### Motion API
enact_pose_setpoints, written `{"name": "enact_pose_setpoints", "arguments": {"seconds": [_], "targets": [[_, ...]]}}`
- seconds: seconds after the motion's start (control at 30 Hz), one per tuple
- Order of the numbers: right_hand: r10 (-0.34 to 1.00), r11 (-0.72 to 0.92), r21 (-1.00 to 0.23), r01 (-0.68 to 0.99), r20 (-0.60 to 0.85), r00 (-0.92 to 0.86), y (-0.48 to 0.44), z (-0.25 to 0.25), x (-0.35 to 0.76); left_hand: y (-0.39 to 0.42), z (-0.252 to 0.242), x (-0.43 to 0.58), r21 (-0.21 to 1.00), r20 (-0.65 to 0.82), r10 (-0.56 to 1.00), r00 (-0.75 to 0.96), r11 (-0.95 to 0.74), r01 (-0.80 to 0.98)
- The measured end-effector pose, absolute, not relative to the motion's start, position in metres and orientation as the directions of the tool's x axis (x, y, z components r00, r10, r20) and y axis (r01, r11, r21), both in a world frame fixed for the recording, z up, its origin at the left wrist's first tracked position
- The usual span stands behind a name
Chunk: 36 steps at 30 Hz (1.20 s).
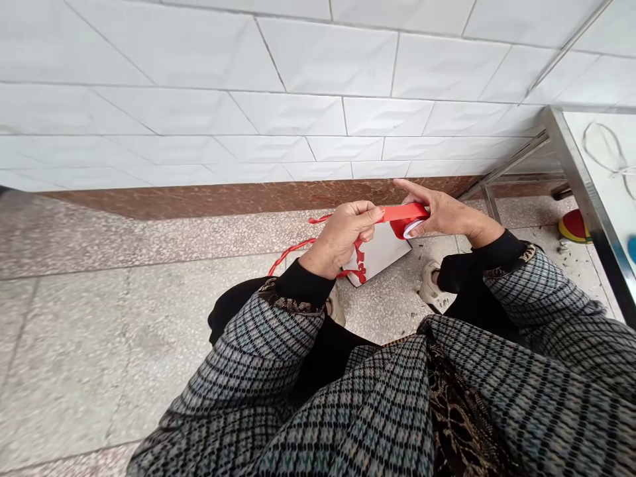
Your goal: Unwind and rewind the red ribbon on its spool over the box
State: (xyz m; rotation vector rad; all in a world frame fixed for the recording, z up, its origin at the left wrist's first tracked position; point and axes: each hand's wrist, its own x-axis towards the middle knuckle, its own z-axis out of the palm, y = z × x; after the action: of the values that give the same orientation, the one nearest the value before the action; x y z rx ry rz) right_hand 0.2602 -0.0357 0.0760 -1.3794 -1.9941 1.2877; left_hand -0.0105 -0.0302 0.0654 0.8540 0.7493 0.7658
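My left hand (pixel 342 237) is closed, pinching a flat strip of red ribbon (pixel 397 212) between thumb and fingers. The strip runs across to a roll of red ribbon (pixel 399 229) with a white core. My right hand (pixel 443 211) grips that roll, its index finger stretched out toward the wall. Below the hands lies a flat white board-like thing (pixel 386 246) with a dark edge, partly covered by the ribbon and my left hand. A twisted red strand (pixel 291 250) shows left of my left wrist, and crumpled red ribbon (pixel 361 268) hangs beneath the hand.
A white tiled wall (pixel 298 119) with a brown skirting (pixel 223 199) rises ahead. To the right stands a metal-framed table (pixel 576 159) with a pale cord (pixel 609 149) on top. A red and yellow round thing (pixel 574 226) sits below it. Small debris dots the speckled floor (pixel 149 344).
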Motion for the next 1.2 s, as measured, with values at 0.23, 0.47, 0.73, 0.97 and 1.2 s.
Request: {"name": "enact_pose_setpoints", "arguments": {"seconds": [0.23, 0.47, 0.73, 0.97, 1.2], "targets": [[0.879, 0.061, -0.869, 0.491, -0.186, -0.44, -0.033, 0.071, 0.255, -0.028, 0.068, -0.009, 0.793, -0.272, 0.798, 0.538, 0.503, -0.344], [0.888, -0.068, -0.944, 0.322, -0.205, -0.413, -0.031, 0.07, 0.255, -0.03, 0.067, -0.008, 0.781, -0.324, 0.793, 0.516, 0.532, -0.328], [0.914, -0.114, -0.985, 0.132, -0.156, -0.376, -0.029, 0.063, 0.26, -0.03, 0.06, -0.005, 0.8, -0.347, 0.784, 0.514, 0.534, -0.273], [0.935, -0.176, -0.983, -0.052, -0.151, -0.322, -0.031, 0.069, 0.257, -0.03, 0.044, -0.004, 0.872, -0.207, 0.817, 0.538, 0.403, -0.277], [0.931, -0.199, -0.968, -0.151, -0.138, -0.338, -0.031, 0.067, 0.254, -0.033, 0.041, 0.004, 0.853, -0.156, 0.805, 0.573, 0.402, -0.332]]}}
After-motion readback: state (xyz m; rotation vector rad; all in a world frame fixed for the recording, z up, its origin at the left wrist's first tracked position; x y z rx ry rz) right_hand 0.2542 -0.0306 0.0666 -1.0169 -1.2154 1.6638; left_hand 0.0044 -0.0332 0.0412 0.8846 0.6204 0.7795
